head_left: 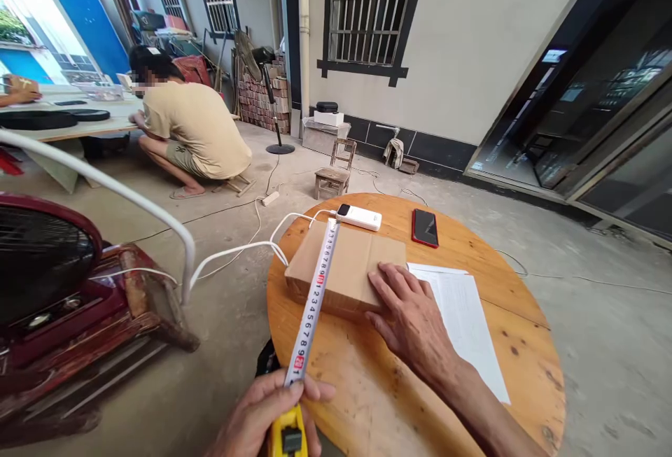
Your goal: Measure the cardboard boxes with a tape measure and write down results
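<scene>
My left hand (273,401) is closed around a yellow tape measure (290,432), thumb on the drawn-out blade. The blade (313,303) runs up and away across the top of a closed cardboard box (362,261), its far end near the box's back edge. On the box's right front corner rests my right hand (409,310), fingers spread over the top and thumb lower by the front side. Just behind the box lies a white power bank (360,217) with a dark display and a white cable.
The round wooden table (509,324) also carries white papers (456,317) and a red-edged phone (425,227). White cables (236,254) loop off its left side. A red fan (47,282) stands at left. A person (194,128) crouches by another table; a small chair (333,177) stands behind.
</scene>
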Demonstrator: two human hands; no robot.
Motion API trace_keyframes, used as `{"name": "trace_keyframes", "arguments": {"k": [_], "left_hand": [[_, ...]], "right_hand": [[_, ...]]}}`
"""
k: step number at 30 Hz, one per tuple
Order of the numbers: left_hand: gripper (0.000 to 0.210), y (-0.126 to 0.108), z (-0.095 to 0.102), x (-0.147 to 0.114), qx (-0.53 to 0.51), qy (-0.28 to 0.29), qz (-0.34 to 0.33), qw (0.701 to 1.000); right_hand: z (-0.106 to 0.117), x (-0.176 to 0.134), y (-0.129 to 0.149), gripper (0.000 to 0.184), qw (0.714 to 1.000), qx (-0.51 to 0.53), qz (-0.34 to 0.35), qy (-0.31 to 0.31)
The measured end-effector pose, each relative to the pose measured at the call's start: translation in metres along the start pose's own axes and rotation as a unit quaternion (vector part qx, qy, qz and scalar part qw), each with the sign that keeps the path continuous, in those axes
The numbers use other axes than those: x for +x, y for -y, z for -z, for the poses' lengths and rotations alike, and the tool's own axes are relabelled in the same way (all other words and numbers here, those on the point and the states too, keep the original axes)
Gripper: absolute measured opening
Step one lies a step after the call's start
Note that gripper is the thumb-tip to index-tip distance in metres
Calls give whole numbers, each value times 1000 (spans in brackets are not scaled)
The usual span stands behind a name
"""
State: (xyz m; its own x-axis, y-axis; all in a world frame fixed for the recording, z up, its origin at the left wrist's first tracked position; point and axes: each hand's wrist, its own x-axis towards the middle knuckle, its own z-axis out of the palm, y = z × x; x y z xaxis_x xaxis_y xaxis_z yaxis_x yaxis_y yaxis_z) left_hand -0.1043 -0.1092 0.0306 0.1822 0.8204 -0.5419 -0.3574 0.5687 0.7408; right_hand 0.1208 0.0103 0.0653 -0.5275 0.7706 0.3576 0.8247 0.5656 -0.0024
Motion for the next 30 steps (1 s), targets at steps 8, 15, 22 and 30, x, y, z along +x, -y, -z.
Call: {"name": "trace_keyframes", "arguments": {"k": [8,15,22,30], "left_hand": [[22,-20,-15,-4,25,16,34,999],[20,-24,-24,-6,18,-22,40,999],[19,-13,-23,-5,16,-35,33,999],[17,-16,-23,-6,14,-23,26,999]], "right_hand": [[-7,-18,19,49,998,-22,-15,-59],[-12,-31,22,51,996,-42,17,-83],[-13,-32,19,51,996,-27,22,-80],[-16,-32,18,53,996,-25,20,-81]]}}
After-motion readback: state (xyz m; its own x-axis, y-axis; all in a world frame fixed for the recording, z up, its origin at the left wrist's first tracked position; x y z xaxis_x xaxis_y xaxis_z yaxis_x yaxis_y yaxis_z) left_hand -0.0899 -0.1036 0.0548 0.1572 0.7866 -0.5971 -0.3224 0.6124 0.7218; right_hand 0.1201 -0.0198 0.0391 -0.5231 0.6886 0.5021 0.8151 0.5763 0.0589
